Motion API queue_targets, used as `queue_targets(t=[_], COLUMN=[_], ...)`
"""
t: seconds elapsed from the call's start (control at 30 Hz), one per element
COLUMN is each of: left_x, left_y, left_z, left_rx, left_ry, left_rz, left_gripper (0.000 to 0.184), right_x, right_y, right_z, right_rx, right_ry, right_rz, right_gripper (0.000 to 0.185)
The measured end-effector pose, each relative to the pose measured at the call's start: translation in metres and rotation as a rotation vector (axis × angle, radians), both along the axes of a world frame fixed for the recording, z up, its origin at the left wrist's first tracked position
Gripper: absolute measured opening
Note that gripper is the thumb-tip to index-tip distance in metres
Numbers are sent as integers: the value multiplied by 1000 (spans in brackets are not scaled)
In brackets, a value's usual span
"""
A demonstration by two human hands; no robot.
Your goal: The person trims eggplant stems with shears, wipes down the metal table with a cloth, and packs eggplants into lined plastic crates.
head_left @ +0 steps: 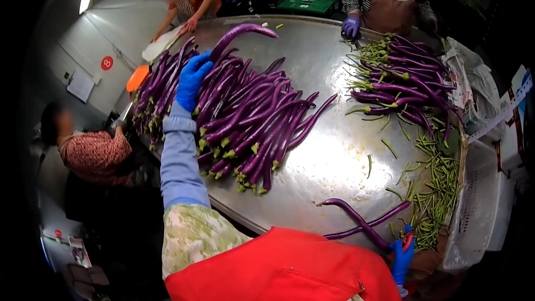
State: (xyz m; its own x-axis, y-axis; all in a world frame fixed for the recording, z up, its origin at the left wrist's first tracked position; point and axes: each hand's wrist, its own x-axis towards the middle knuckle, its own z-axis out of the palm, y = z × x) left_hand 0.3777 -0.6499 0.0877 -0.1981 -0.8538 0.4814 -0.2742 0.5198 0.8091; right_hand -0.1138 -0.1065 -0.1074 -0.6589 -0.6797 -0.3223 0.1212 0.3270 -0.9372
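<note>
My left hand (pixel 192 82), in a blue glove, is closed around one end of a long purple eggplant (pixel 241 32). The eggplant curves up and to the right over a big pile of eggplants (pixel 253 117), most with green caps toward me. Low on the right, my blue-gloved right hand (pixel 402 261) is closed on a red-handled tool (pixel 408 241); its working end is too small to make out. Beside that hand, two loose eggplants (pixel 356 216) lie crossed on the metal table (pixel 317 173).
Cut green stems (pixel 432 200) are heaped along the right edge. Behind them lie more eggplants (pixel 407 78) with long stems and a white crate (pixel 479 212). A co-worker's purple glove (pixel 351 26) is across the table. Other people stand at the far left and left side.
</note>
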Motion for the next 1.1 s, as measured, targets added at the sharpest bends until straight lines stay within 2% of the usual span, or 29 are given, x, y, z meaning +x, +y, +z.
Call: queue_targets(t=[0.13, 0.2, 0.33, 0.37, 0.47, 0.53, 0.63, 0.67, 0.73, 0.83, 0.93, 0.97, 1.07, 1.1], left_x=[-43, -63, -91, -103, -133, -146, -146, -146, -127, -85, -25, -9, 50, 70], left_y=[47, 58, 64, 70, 91, 107, 132, 154, 179, 236, 291, 315, 389, 417], left_z=[42, 45, 37, 36, 31, 26, 16, 21, 12, 6, -21, -22, -33, -35], left_rx=[-58, -83, -13, 131, 331, 428, 779, 703, 508, 386, 361, 239, 83, 146], left_ry=[-114, -80, -91, 0, 109, 299, 676, 652, 527, 215, 287, 144, -58, -106], left_rz=[-171, -279, -323, -361, -309, -405, -645, -496, -360, -39, -7, 39, 116, 202], left_gripper=[35, 35, 36, 34, 37, 46, 54, 50, 45, 43, 43, 42, 38, 39], right_x=[14, 12, 5, 6, 1, -3, -8, -11, -13, -13, -24, -20, 5, 7], right_y=[-13, -13, -6, -6, 0, 2, 3, 3, -4, -13, -26, -33, -53, -58], right_z=[15, 19, 11, 12, 2, 1, 7, 3, 7, 19, 8, 12, 38, 41], right_rx=[-51, -62, -87, -98, -108, -97, -56, -64, -80, -61, -79, -74, -81, -40], right_ry=[-85, -105, -107, -118, -107, -106, -129, -111, -73, -29, -4, 11, 86, 70], right_rz=[-23, -24, -40, -59, -88, -81, -14, 8, 72, 195, 326, 366, 545, 607], right_gripper=[58, 58, 59, 60, 61, 60, 59, 59, 59, 58, 57, 57, 57, 57])
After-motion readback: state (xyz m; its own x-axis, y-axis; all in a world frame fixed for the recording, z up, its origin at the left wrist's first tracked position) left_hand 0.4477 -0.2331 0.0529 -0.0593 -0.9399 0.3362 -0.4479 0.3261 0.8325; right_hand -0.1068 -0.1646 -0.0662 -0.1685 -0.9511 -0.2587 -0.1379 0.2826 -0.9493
